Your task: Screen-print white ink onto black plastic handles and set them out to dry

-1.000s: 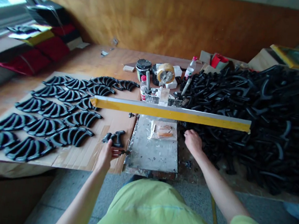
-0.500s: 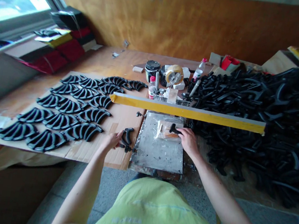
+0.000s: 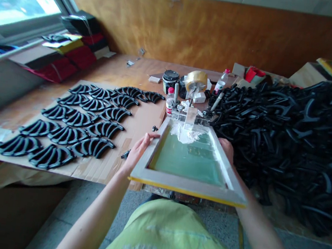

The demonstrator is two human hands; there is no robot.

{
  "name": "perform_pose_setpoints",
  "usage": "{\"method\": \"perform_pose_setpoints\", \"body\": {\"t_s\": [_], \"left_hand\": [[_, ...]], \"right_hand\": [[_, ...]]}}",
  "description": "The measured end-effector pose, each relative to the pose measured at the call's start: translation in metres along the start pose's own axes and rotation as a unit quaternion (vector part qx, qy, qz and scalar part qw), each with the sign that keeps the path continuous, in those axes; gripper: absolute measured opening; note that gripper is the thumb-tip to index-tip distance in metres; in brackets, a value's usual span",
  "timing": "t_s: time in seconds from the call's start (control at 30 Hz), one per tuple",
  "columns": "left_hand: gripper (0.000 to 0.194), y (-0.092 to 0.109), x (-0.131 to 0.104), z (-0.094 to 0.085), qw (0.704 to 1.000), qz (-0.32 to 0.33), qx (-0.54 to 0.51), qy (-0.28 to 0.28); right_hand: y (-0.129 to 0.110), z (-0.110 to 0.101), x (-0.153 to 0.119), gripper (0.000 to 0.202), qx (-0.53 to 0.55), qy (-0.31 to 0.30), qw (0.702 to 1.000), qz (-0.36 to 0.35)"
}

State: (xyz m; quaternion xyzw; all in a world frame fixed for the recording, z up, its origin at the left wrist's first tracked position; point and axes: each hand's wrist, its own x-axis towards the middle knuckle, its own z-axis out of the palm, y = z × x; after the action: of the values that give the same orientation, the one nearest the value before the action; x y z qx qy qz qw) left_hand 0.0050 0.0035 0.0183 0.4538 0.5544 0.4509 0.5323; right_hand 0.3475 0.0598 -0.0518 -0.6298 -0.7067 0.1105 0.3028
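A framed mesh screen (image 3: 189, 183) lies lowered over the work plate, its near edge bound in yellow tape. White paste (image 3: 184, 134) is smeared at the mesh's far end, below an upright pale scraper (image 3: 190, 117). My left hand (image 3: 139, 148) grips the left side of the frame, fingers together. On the right side, my right hand (image 3: 227, 150) holds the frame, its fingers partly hidden behind the edge. Beneath the screen the plate is mostly hidden. A dark part (image 3: 126, 154), partly covered by my left hand, shows beside my left wrist.
Rows of black curved parts (image 3: 51, 156) cover cardboard (image 3: 142, 118) at left. A big heap of black parts (image 3: 286, 146) fills the right. Behind the screen stand bottles (image 3: 169, 101), a black tub (image 3: 170, 81) and a tape roll (image 3: 196, 82).
The screen has swung down from its raised, edge-on position. Both hands have moved onto its sides, and the black pieces they held before are no longer in them.
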Motion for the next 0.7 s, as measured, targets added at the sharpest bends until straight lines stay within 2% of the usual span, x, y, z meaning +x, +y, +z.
{"method": "perform_pose_setpoints", "body": {"t_s": [0.07, 0.13, 0.2, 0.3, 0.4, 0.53, 0.63, 0.7], "left_hand": [[0.062, -0.031, -0.008, -0.004, 0.998, -0.062, 0.021, -0.015], [0.073, -0.062, -0.009, -0.003, 0.995, -0.099, 0.014, -0.021], [0.079, -0.089, -0.006, 0.001, 0.994, -0.106, 0.01, -0.019], [0.073, -0.112, 0.001, 0.004, 0.994, -0.103, 0.024, -0.011], [0.067, -0.118, 0.004, 0.003, 0.993, -0.11, 0.035, -0.004], [0.063, -0.115, 0.002, 0.002, 0.992, -0.12, 0.04, 0.02], [0.061, -0.114, 0.0, 0.004, 0.992, -0.109, 0.05, 0.028], [0.061, -0.113, 0.0, 0.004, 0.993, -0.1, 0.062, 0.031]], "right_hand": [[-0.005, -0.004, 0.02, 0.032, -0.017, 0.06, 0.998, -0.005], [-0.023, 0.004, 0.043, 0.041, -0.044, 0.074, 0.994, -0.063], [-0.049, 0.019, 0.065, 0.051, -0.074, 0.024, 0.99, -0.118], [-0.078, 0.041, 0.079, 0.031, -0.126, -0.103, 0.98, -0.115], [-0.084, 0.048, 0.062, 0.009, -0.159, -0.17, 0.963, -0.137], [-0.074, 0.033, 0.023, 0.018, -0.127, -0.202, 0.93, -0.279], [-0.069, 0.02, 0.02, 0.018, -0.072, -0.254, 0.902, -0.342], [-0.069, 0.019, 0.027, 0.012, -0.052, -0.251, 0.911, -0.323]]}}
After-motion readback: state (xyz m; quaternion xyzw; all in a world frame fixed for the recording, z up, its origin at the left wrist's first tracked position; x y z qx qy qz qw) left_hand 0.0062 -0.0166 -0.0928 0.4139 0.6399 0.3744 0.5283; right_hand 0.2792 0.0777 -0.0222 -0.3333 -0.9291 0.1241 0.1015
